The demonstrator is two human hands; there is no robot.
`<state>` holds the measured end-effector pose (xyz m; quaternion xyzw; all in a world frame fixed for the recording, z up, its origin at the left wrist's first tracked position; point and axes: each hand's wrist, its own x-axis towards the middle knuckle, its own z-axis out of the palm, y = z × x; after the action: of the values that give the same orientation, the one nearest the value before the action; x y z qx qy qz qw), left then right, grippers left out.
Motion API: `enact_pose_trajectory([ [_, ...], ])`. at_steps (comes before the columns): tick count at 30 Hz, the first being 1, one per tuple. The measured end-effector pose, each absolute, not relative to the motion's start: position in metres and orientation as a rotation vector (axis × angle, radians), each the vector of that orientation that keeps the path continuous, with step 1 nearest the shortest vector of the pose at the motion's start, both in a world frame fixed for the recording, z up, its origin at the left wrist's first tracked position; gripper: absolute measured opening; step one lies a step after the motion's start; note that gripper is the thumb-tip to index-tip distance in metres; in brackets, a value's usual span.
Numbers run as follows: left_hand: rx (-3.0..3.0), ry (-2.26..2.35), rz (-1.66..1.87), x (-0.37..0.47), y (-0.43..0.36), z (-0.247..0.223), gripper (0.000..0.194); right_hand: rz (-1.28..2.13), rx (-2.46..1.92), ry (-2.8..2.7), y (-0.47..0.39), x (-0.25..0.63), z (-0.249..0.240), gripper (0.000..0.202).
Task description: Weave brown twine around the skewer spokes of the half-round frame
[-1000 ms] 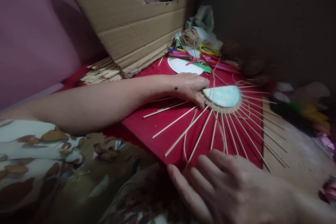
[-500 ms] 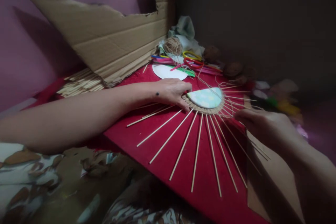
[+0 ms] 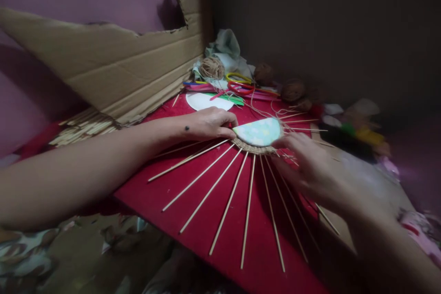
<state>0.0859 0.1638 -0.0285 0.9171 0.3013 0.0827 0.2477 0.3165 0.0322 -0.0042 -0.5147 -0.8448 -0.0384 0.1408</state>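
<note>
Half-disc: pale green and white, at the centre of the frame, flat on a red surface [image 3: 206, 220]; the half-disc [image 3: 260, 132] has a woven twine rim [image 3: 255, 149] along its curved edge.
Sticks: thin pale sticks [image 3: 228, 203] fan out from the rim, many toward the bottom of the frame.
Left hand: the left hand [image 3: 215, 123] pinches the half-disc's left corner, fingers narrow.
Right hand: blurred, the right hand [image 3: 306, 161] is at the rim's right side, fingers bent; whether it grips anything, I cannot tell.
Upper left: torn cardboard [image 3: 113, 73].
Upper centre: twine ball [image 3: 212, 68].
</note>
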Motion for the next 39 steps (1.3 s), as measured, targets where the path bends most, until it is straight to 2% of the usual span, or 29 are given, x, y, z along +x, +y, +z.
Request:
enact_pose_trajectory([
  [4,2.519,0.885,0.191,0.088,0.161,-0.025,0.029,-0.176,-1.539,-2.379,0.042,0.297,-0.03,0.01],
  [11,2.486,0.854,0.092,0.085,0.159,-0.019,0.05,-0.131,-1.627,-2.3,0.041,0.297,-0.041,0.014],
  [24,2.44,0.855,0.151,0.085,0.158,-0.021,0.041,0.017,-1.389,-2.013,0.033,0.299,-0.05,0.013],
  [29,2.433,0.881,0.146,0.084,0.156,-0.02,0.043,-0.065,-1.504,-1.937,0.032,0.3,-0.05,0.013],
  [34,2.501,0.847,0.182,0.074,0.16,-0.008,0.047,0.045,-1.674,-1.852,0.036,0.3,-0.052,0.008],
  [37,2.647,0.733,0.312,0.076,0.154,0.007,0.038,0.143,-1.732,-1.81,0.038,0.3,-0.049,0.01],
  [39,2.709,0.619,0.261,0.087,0.144,0.014,0.028,0.195,-1.74,-1.797,0.038,0.299,-0.047,0.01],
])
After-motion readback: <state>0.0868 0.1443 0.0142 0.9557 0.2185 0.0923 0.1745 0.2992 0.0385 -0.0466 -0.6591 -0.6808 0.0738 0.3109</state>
